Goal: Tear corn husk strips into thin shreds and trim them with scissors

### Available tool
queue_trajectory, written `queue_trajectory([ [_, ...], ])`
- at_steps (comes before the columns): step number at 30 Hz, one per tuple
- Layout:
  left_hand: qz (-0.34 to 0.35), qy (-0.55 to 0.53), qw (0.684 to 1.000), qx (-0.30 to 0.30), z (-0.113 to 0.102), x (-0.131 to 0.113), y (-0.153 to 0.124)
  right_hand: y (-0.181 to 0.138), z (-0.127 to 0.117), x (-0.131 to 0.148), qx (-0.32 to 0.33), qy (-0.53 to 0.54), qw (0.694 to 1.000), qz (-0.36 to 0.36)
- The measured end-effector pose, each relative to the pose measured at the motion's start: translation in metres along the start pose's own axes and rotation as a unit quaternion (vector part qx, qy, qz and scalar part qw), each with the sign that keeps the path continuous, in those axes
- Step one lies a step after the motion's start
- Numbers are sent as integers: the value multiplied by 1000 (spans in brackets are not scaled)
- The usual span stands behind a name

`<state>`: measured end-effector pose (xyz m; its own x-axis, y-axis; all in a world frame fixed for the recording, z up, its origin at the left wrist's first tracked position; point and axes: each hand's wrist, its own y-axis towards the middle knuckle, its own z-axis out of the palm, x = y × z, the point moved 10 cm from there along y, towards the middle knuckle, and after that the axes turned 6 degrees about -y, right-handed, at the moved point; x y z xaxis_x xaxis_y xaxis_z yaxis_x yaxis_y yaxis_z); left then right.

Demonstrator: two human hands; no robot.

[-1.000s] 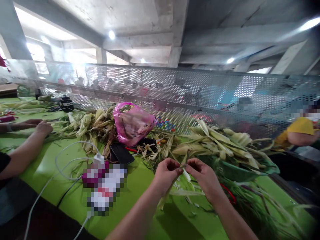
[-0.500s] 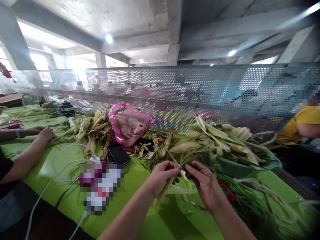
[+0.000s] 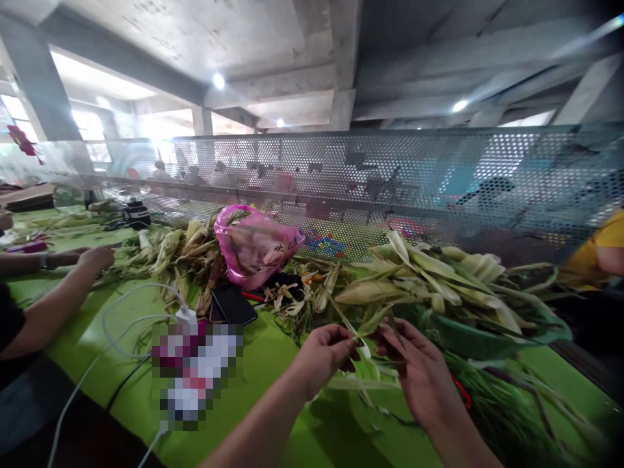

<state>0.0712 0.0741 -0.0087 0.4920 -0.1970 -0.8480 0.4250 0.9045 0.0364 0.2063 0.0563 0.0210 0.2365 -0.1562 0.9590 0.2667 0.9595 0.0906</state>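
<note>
My left hand (image 3: 325, 351) pinches a thin green leaf strip (image 3: 358, 354) over the bright green table (image 3: 263, 364). My right hand (image 3: 418, 369) is just right of it, fingers curled on the same strip of husk leaves. Both hands work close together in front of a pile of pale corn husks (image 3: 429, 276) lying in a green basin (image 3: 468, 331). More loose leaves lie under my hands.
A pink plastic bag (image 3: 253, 244) and a black phone (image 3: 233, 304) sit left of centre, beside a white charger cable (image 3: 121, 312). Another person's arms (image 3: 53, 299) rest at the left. A perforated metal screen (image 3: 390, 182) runs along the table's far edge. A yellow-sleeved person (image 3: 602, 250) is at the right.
The view has tilted slightly. My hands have stayed together on the leaf strip, with the right hand shifting a little rightward and lower.
</note>
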Motion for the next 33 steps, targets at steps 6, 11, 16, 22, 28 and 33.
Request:
queue_trajectory([
  [6, 34, -13, 999, -30, -4, -16, -3, 8, -14, -9, -27, -114, 993, -15],
  [11, 60, -23, 996, -58, -13, -23, -1, 2, -1, -10, -1, -124, 992, -2],
  [16, 64, 2, 996, -57, -14, -17, 3, -4, 15, 7, 38, -162, 984, -65],
  [22, 79, 54, 993, -75, -19, -20, 3, -4, 15, 13, 28, -273, 956, -100],
  [28, 129, 183, 972, -75, -17, -26, 2, -18, 9, 50, -60, -342, 913, -213],
  [33, 140, 212, 962, -96, -21, -27, -1, -34, 26, 58, -49, -389, 870, -299],
])
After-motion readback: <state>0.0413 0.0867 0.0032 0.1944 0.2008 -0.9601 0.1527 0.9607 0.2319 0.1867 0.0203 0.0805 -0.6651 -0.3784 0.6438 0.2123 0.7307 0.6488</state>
